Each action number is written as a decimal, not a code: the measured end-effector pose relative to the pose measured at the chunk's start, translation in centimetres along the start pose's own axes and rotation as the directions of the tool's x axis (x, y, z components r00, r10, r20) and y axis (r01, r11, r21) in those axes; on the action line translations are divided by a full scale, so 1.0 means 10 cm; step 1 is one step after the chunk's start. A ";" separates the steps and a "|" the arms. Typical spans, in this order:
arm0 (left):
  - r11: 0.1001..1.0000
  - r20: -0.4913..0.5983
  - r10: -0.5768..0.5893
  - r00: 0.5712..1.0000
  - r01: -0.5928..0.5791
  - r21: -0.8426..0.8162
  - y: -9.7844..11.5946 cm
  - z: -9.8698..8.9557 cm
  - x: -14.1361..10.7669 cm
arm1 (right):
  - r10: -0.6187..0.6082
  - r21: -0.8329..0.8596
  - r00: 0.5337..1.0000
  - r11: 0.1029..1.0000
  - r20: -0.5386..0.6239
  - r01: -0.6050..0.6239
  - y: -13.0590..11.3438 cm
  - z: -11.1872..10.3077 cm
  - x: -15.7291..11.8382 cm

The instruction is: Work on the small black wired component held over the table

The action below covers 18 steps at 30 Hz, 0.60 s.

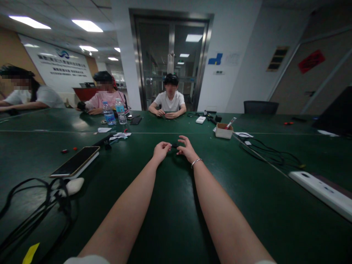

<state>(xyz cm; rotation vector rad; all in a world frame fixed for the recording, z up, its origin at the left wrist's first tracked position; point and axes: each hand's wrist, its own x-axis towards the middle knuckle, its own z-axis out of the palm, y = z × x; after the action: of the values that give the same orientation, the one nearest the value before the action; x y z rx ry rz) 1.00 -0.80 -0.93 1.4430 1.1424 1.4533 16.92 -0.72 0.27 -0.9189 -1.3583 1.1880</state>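
Above the middle of the green table, my left hand [161, 151] is closed in a pinch on one end of a small black object [174, 146]. A tiny pale spot shows at its fingertips. My right hand [187, 149], with a silver bracelet at the wrist, has its lower fingertips closed at the object's other end, while its upper fingers are raised and spread. Both arms stretch far forward. The object's exact kind is too small to make out, and the fingertips partly cover it.
To the left lie a phone [78, 161] on a white box, a white mouse-like thing [73, 186] and black cables [35, 205]. A small box [224, 131], cables and a white power strip [321, 190] are to the right. Water bottles [121, 111] and several people are beyond.
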 end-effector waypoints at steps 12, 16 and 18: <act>0.998 -0.014 -0.010 1.000 0.009 -0.054 0.01 0.02 0.00 | 0.041 0.112 0.999 0.993 -0.024 -0.038 0.02 -0.01 0.02; 1.000 -0.010 -0.003 1.000 0.003 -0.028 0.04 0.01 -0.02 | 0.094 0.037 0.995 0.995 -0.025 -0.093 0.01 0.00 0.02; 1.000 -0.015 -0.005 1.000 0.005 -0.026 0.05 0.01 -0.03 | 0.048 0.039 0.999 0.998 0.020 -0.049 0.01 0.00 0.01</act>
<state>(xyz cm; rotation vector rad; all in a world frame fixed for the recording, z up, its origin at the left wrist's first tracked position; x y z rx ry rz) 1.16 -1.18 -0.57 1.4132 1.1316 1.4722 16.92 -0.57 0.24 -0.9195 -1.3298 1.2591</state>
